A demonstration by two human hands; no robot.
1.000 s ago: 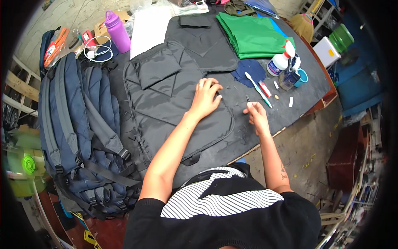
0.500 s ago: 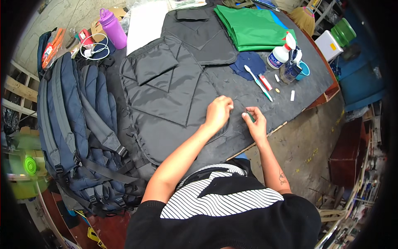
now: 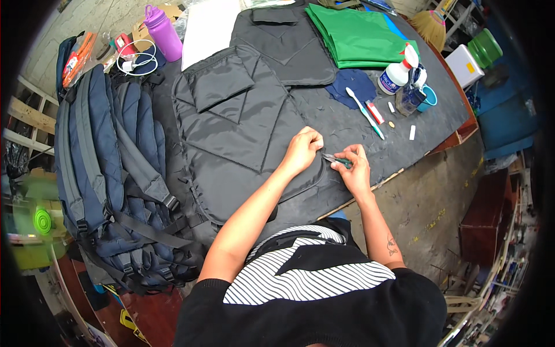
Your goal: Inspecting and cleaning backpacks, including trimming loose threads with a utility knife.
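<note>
A black fabric panel [image 3: 231, 141] with a flap pocket and V-shaped seams lies flat on the dark table. Over its right edge, my left hand [image 3: 302, 151] is closed in a pinch; what the fingertips hold is too small to make out. Just to the right, my right hand [image 3: 354, 170] grips a pair of small thread snips [image 3: 335, 159] with a dark green handle. Their metal blades point left, close to the left fingertips and the panel's edge. A second black panel [image 3: 283, 49] with a similar pocket lies beyond the first.
On the left stands a navy backpack [image 3: 95, 150] with loose straps. A purple bottle [image 3: 163, 34] and a white cable [image 3: 136, 61] are behind it. Far right are folded green fabric [image 3: 355, 37], a spray bottle [image 3: 396, 74], a blue cup [image 3: 428, 98] and a toothbrush [image 3: 365, 114].
My right hand has turned, bringing the snips' blades into sight, pointing toward my left hand. My left hand has shifted slightly up and stays pinched. The whole view has moved a little.
</note>
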